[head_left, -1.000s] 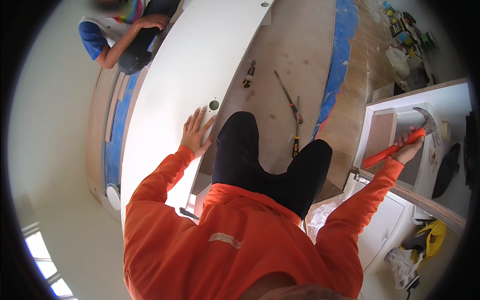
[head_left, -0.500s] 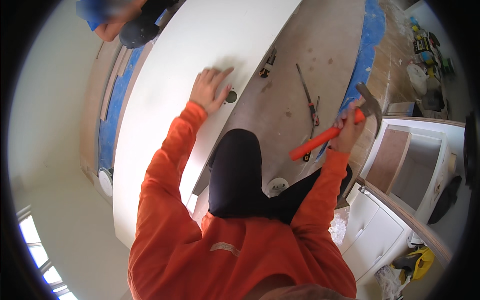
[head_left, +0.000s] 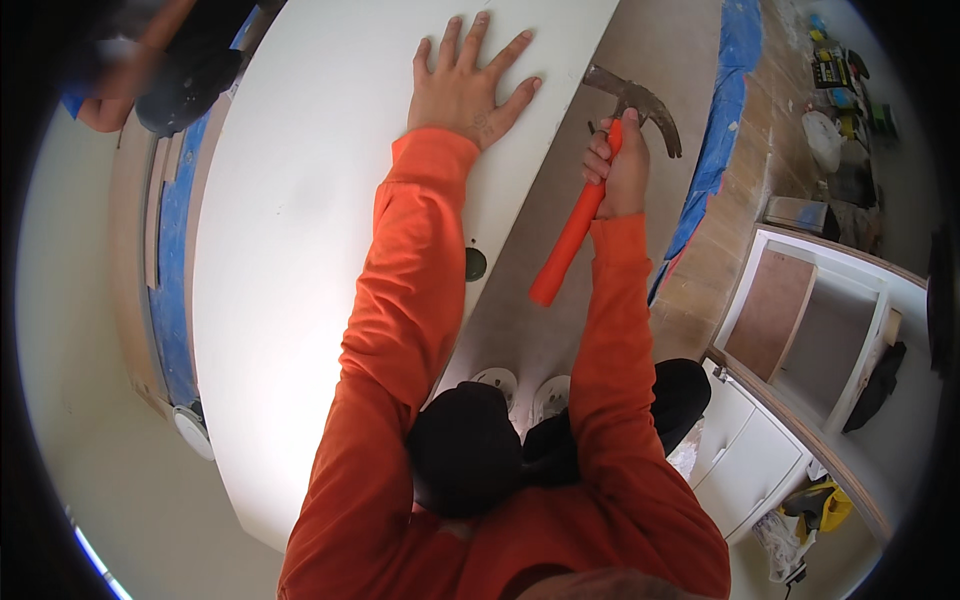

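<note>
My left hand lies flat on a white door panel, fingers spread, beyond a round hole cut near the panel's right edge. In my right hand is a claw hammer with an orange handle, gripped high up near the metal head. The hammer's head is close to the panel's right edge, its curved claw pointing right; whether it touches the panel I cannot tell.
Blue sheeting runs along the floor on the right. Beyond it stand an open white cabinet and a pile of tools and bags. At the upper left a co-worker's arm shows. A round white lid-like object sits left of the panel.
My left hand has slid forward from beside the hole and spread flat. My right hand has carried the hammer forward and left, toward the panel's edge. My body has leaned forward.
</note>
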{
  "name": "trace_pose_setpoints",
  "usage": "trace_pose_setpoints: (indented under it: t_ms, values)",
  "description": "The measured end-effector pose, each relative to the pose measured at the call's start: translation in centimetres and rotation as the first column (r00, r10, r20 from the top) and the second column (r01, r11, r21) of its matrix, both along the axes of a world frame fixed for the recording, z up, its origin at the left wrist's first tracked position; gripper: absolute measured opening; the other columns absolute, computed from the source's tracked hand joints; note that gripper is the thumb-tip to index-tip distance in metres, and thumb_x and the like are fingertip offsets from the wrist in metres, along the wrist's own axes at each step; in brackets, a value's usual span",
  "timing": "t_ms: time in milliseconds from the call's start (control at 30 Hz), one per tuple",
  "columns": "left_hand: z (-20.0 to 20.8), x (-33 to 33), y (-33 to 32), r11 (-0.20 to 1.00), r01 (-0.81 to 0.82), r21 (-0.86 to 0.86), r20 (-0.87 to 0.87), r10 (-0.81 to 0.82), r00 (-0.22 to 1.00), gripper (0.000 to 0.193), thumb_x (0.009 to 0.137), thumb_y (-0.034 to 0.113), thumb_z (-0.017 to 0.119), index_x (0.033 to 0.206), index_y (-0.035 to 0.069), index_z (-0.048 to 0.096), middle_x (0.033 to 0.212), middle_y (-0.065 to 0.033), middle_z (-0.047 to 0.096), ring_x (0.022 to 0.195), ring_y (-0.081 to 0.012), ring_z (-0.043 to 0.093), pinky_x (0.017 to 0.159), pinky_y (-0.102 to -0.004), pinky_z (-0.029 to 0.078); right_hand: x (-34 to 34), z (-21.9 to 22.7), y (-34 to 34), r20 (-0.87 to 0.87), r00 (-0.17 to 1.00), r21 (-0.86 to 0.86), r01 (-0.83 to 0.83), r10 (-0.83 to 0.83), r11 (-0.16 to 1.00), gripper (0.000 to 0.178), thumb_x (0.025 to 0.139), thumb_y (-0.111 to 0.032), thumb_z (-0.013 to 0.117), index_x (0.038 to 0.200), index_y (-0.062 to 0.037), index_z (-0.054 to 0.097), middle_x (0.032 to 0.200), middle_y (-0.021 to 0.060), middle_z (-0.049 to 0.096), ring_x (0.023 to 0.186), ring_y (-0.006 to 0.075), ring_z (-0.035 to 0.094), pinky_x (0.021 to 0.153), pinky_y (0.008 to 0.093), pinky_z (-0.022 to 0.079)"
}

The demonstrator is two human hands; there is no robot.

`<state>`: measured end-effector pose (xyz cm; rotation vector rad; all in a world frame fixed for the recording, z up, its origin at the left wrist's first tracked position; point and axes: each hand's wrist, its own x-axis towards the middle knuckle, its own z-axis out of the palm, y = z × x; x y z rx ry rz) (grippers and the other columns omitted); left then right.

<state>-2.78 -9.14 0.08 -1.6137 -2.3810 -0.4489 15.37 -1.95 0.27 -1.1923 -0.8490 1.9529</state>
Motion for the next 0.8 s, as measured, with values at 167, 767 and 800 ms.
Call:
trace_pose_setpoints:
  t_ms: [167, 767, 800]
  values:
    - [1.0, 0.2, 0.0, 0.996, 0.044, 0.074, -0.099, -0.037, 0.994, 0.053, 0.093, 0.051, 0.044, 0.142, 0.029, 0.044, 0.146, -0.0154, 0.04, 0.137, -0.0334, 0.033, 0.111, -0.0526, 0.025, -0.5, 1.0, 0.1, 0.094, 0.995, -0.022, -0.018, 0.02, 1.0, 0.04, 0.098, -0.047, 0.047, 0.092, -0.0076, 0.046, 0.06, -0.0024, 0.038, 0.043, 0.0065, 0.031, 0.041, 0.0241, 0.028]
    - [1.3, 0.1, -0.1, 0.995, 0.092, -0.04, 0.052, -0.09, 0.995, 0.053, 0.098, 0.05, 0.034, 0.148, 0.032, 0.034, 0.155, -0.0189, 0.024, 0.144, -0.04, 0.018, 0.115, -0.0574, 0.013, -0.8, 1.2, 1.9, 0.121, 0.992, 0.022, -0.038, 0.035, 0.999, 0.038, 0.097, -0.046, 0.047, 0.091, -0.0089, 0.044, 0.061, -0.0028, 0.037, 0.045, 0.0059, 0.031, 0.041, 0.0233, 0.027]
    - [1.4, 0.2, -0.2, 0.994, 0.094, -0.048, 0.066, -0.091, 0.994, 0.053, 0.098, 0.051, 0.034, 0.148, 0.033, 0.034, 0.156, -0.0188, 0.024, 0.144, -0.04, 0.018, 0.115, -0.0574, 0.013, -0.7, 1.1, 1.8, 0.109, 0.994, 0.031, 0.001, -0.004, 1.0, 0.038, 0.097, -0.046, 0.047, 0.091, -0.009, 0.044, 0.061, -0.0028, 0.037, 0.045, 0.0059, 0.031, 0.041, 0.0234, 0.027]
